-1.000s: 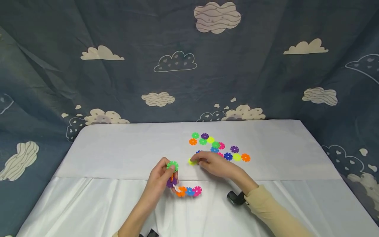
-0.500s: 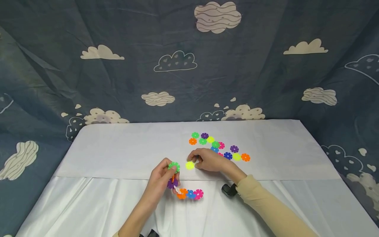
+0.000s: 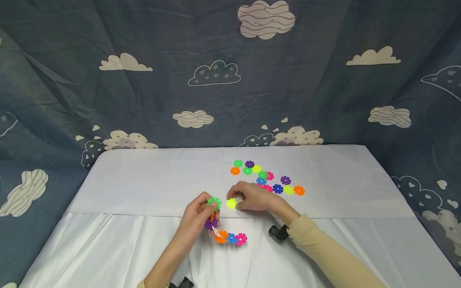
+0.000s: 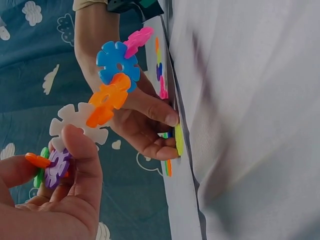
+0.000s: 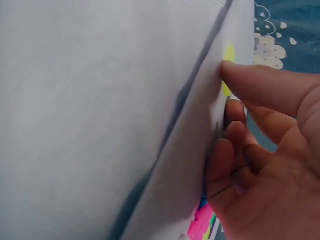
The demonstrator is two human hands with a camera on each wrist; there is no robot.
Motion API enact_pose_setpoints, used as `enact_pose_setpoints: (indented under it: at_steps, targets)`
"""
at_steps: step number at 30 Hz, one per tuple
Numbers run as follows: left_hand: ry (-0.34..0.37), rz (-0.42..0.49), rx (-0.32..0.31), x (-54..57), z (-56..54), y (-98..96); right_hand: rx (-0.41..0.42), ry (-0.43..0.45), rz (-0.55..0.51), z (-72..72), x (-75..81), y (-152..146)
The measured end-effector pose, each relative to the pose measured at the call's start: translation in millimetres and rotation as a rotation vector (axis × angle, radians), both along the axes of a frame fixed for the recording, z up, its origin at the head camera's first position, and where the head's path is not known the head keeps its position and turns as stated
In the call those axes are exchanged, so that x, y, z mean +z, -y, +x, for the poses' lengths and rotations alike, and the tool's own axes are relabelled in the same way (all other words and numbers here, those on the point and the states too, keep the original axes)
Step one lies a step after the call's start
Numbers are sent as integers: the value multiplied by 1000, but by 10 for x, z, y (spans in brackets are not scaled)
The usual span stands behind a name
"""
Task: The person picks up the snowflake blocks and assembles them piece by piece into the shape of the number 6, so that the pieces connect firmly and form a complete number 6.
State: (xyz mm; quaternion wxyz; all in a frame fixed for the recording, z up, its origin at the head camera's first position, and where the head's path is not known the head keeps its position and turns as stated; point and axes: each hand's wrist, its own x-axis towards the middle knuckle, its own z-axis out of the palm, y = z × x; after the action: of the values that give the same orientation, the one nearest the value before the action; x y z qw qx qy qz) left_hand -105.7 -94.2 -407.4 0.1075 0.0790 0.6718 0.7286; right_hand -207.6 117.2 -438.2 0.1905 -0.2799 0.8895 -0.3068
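My left hand (image 3: 194,214) holds a chain of slotted plastic snowflake discs. A green disc (image 3: 216,203) stands at its upper end, with an orange one and a purple disc (image 3: 210,224) below. From there the chain runs through a white disc (image 4: 75,121), an orange disc (image 4: 107,100) and a blue disc (image 4: 118,65) to a pink disc (image 3: 241,239), hanging free of the fingers. My right hand (image 3: 253,197) has its thumb and index finger at opposite edges of a loose yellow disc (image 3: 231,203) lying on the white cloth, just right of the green one.
Several loose discs in mixed colours lie beyond my right hand, among them an orange disc (image 3: 299,190) and a purple disc (image 3: 285,180). A white cloth (image 3: 144,180) covers the table, with a fold line across it. Behind hangs a dark cloud-print curtain (image 3: 162,96).
The right hand has drawn the yellow disc out from the loose discs, toward me and slightly left. The left hand and its chain have barely moved.
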Motion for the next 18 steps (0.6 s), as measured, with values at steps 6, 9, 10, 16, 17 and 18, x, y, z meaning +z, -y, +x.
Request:
enact_pose_setpoints:
  at_steps: [6, 9, 10, 16, 17, 18]
  targets:
    - [-11, -3, 0, 1, -2, 1, 40, 54, -11, 0, 15, -27]
    - [-10, -9, 4, -1, -3, 1, 62, 63, -44, 0, 6, -41]
    - [-8, -11, 7, -1, -4, 1, 67, 62, -52, 3, 5, -44]
    - [12, -14, 43, -3, -7, -11, 105, 26, -27, 38, 1, -45]
    - [14, -15, 46, -5, -7, -12, 109, 21, -11, 46, 1, -44]
    - [17, -16, 47, -7, -8, -13, 115, 16, 5, 54, 3, -43]
